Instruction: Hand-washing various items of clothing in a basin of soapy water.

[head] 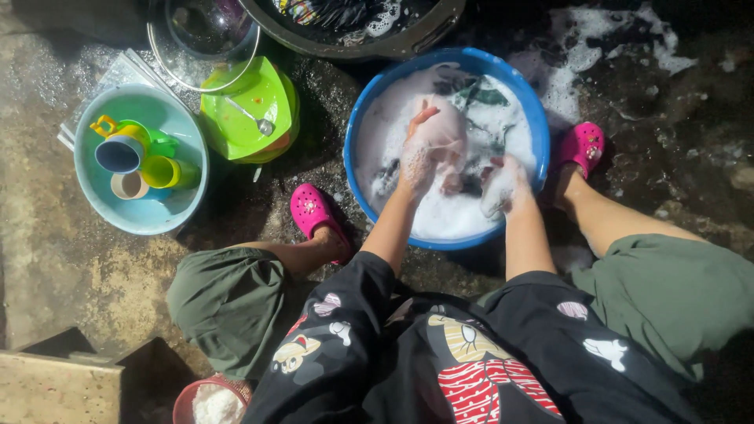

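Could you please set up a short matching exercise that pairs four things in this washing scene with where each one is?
Things:
1. spoon
2. mugs
3. left hand
4. pink clog

Places:
A. in the pale blue bowl
B. on the wet ground to the right of the blue basin
C. on the green plates
D. in the suds, holding a pale soapy item

Pairs: 1-C, 2-A, 3-D, 4-B
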